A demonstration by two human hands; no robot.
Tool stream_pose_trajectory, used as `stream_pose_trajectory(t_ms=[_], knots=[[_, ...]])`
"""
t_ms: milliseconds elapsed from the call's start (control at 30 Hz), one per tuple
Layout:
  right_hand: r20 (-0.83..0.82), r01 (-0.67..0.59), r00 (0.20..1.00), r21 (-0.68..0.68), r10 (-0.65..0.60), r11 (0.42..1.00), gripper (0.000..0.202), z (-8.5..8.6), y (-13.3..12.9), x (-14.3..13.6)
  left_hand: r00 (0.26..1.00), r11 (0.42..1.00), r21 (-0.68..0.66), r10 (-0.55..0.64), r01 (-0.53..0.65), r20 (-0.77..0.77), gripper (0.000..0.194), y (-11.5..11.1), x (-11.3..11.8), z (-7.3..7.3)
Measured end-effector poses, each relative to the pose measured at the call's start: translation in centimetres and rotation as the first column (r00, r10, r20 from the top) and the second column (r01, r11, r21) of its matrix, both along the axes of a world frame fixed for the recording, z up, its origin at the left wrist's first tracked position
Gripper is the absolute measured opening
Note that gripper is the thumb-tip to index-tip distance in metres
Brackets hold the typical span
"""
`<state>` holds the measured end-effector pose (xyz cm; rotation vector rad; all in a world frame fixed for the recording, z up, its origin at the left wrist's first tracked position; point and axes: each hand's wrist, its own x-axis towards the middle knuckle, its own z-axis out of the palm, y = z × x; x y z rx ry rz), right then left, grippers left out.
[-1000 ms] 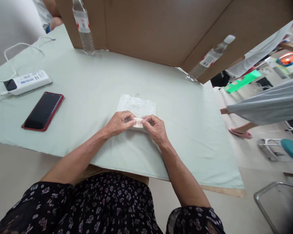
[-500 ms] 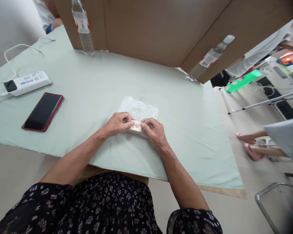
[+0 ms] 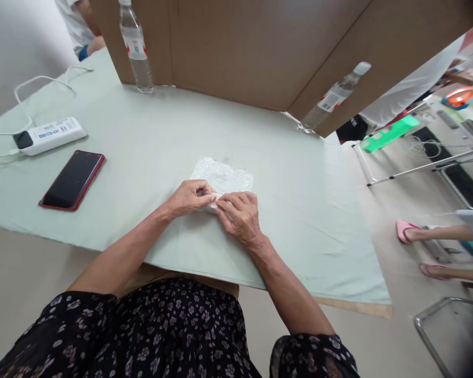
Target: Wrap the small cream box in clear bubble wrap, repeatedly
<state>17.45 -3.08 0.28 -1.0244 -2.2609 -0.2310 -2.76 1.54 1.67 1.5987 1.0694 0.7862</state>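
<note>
A sheet of clear bubble wrap [image 3: 223, 176] lies on the pale green cloth, its near part folded around a small whitish item [image 3: 212, 209] that my hands largely cover. My left hand [image 3: 189, 198] is closed, thumb and fingertips pinching the left end of this bundle. From the right, my right hand [image 3: 240, 214] has its fingers bent over the bundle, with thumb and fingertips pressed together on it close to my left fingertips.
A red-edged phone [image 3: 73, 180] and a white power strip [image 3: 51, 135] with cables lie at left. Two bottles [image 3: 137, 50] [image 3: 333, 98] stand by the cardboard panel [image 3: 236, 52] at the back. A seated person's feet [image 3: 408, 232] show at right.
My right hand has shifted left and turned over the bundle, covering most of the whitish item. The left hand keeps its pinch. At right, the person's feet have moved.
</note>
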Motion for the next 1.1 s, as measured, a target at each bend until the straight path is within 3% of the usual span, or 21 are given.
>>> stream_pose_trajectory(t_ms=[167, 333, 467, 667, 867, 933, 1000, 1100], knots=[[0.057, 0.048, 0.997, 0.008, -0.048, 0.999, 0.012, 0.0, -0.3, -0.1, 0.986, 0.998, -0.053, -0.052, 0.044, -0.159, 0.058, -0.1, -2.8, 1.5], [0.148, 0.079, 0.986, 0.021, -0.081, 0.997, 0.024, 0.3, -0.5, -0.4, 0.947, 0.993, -0.016, 0.106, -0.116, -0.304, 0.033, -0.7, -3.5, 1.2], [0.189, 0.108, 0.976, 0.008, -0.108, 0.994, 0.023, 0.4, -0.6, -0.7, 0.882, 0.990, 0.024, 0.134, -0.139, -0.452, 0.035, -0.4, -2.9, 0.9], [0.203, 0.127, 0.972, -0.037, -0.117, 0.991, 0.029, 0.3, -0.8, -0.8, 0.804, 0.991, 0.060, 0.130, -0.118, -0.581, 0.033, -0.2, -2.2, 1.9], [0.162, 0.122, 0.980, -0.015, -0.118, 0.992, 0.030, 0.1, -0.8, -0.9, 0.712, 0.982, 0.054, 0.171, -0.183, -0.681, 0.044, -0.5, -3.7, 2.2], [0.149, 0.115, 0.982, 0.005, -0.114, 0.993, 0.029, 0.1, -0.8, -1.0, 0.731, 0.967, -0.018, 0.179, -0.253, -0.659, 0.048, -0.7, -4.3, 2.6], [0.159, 0.114, 0.981, 0.010, -0.114, 0.993, 0.023, 0.1, -0.8, -1.0, 0.792, 0.929, -0.188, 0.152, -0.318, -0.591, 0.048, -1.0, -4.7, 3.0], [0.179, 0.123, 0.976, -0.009, -0.120, 0.992, 0.019, 0.2, -0.8, -1.0, 0.850, 0.866, -0.357, 0.135, -0.351, -0.509, 0.037, -1.3, -4.6, 3.5]])
